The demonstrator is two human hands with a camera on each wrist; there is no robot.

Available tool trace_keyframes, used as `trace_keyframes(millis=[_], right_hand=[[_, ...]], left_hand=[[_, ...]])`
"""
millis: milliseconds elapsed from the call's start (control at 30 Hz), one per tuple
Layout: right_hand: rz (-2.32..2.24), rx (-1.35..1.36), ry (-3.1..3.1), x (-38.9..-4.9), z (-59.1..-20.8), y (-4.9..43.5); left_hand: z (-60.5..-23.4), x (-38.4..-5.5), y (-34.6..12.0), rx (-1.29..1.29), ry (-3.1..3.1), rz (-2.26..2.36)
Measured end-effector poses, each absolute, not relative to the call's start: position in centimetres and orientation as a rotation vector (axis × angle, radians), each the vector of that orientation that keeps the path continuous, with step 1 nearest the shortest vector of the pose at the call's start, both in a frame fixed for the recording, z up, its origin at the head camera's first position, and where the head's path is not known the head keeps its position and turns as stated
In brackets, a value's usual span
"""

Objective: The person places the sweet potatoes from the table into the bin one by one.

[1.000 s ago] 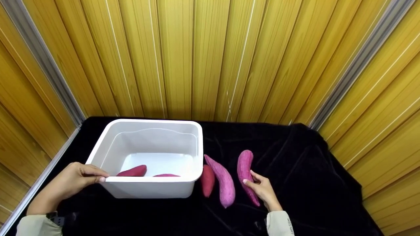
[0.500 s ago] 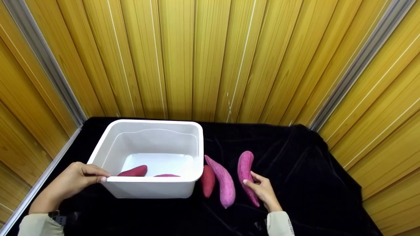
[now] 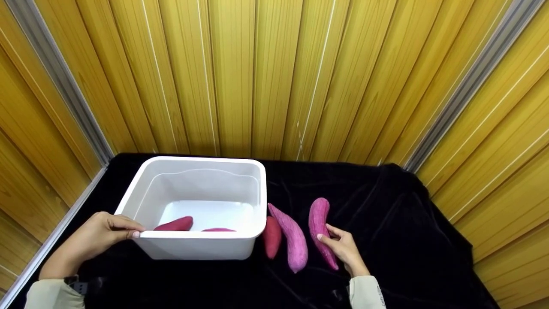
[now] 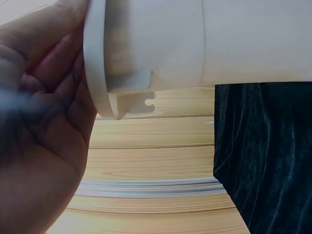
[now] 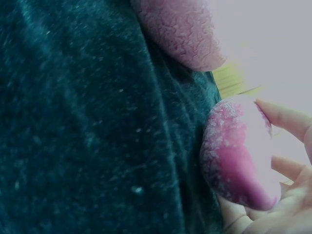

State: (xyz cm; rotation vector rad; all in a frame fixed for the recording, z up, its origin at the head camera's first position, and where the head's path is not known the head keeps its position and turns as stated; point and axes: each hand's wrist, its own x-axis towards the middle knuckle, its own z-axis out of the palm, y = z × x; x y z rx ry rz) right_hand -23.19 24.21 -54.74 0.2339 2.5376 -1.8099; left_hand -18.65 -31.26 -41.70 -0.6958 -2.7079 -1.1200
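Yellow wood-grain walls [image 3: 231, 77] enclose the back and both sides of your station, grey metal strips [image 3: 470, 81] running down the corners. Black velvety cloth [image 3: 411, 240] covers the work surface, creased at right.

Your biggest item is the white plastic bin [image 3: 197, 249]: upright, mouth up, left of centre on the cloth.

Long pink sweet potato [image 3: 318, 216] is right of the bin, clear of it, rounded end away from you, thin tip toward you. Can't tell whether it's resting on the cloth or lifted. Lilac-pink sweet potato [image 3: 296, 244] lies between it and the bin, reversed: fat end near you, thin tip up by the bin's right wall.

Your left hand [image 3: 107, 227] pinches the bin's rim at the near left corner; the left wrist view shows the fingers right up against it. Your right hand [image 3: 343, 246] grips the long pink sweet potato below its middle, thumb across the top, fingertip at the right edge. Pale sleeves [image 3: 55, 294] on both arms.

Red sweet potato [image 3: 272, 240] lies just beside the bin's right wall; the lilac-pink one is right next to it, contact unclear. In the bin, near side: a dark red sweet potato [image 3: 178, 223] at left, partly hidden by the front wall, and a reddish sliver [image 3: 218, 229] to its right, rest hidden.
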Motion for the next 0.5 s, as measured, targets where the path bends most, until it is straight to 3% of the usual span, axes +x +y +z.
trace_keyframes(millis=[500], right_hand=[[-1.866,0.137,2.511,-23.56,-53.77,24.12]], left_hand=[[-41.75,-18.7,-31.37,-0.671,-2.742,-1.12]])
